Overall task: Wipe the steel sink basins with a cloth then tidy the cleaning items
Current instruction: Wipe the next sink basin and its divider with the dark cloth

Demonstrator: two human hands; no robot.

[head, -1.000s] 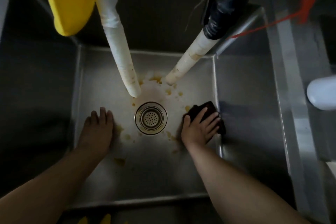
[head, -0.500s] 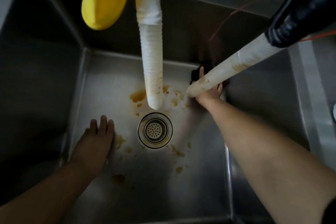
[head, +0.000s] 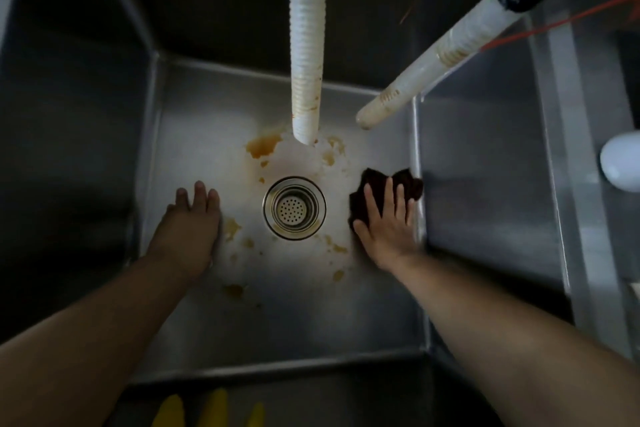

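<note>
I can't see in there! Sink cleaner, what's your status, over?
Right hand flat, pressing dark cloth by right wall. Left hand flat on basin floor. Orange stains unwiped; two hoses overhang them.

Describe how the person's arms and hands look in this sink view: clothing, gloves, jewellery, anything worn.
Both forearms are bare from the frame's lower edge to the wrists, with no sleeves in view. The left hand and right hand wear no gloves. No watch, bracelet or ring shows on either wrist or on the fingers. The dim light leaves finer marks impossible to judge.
</note>
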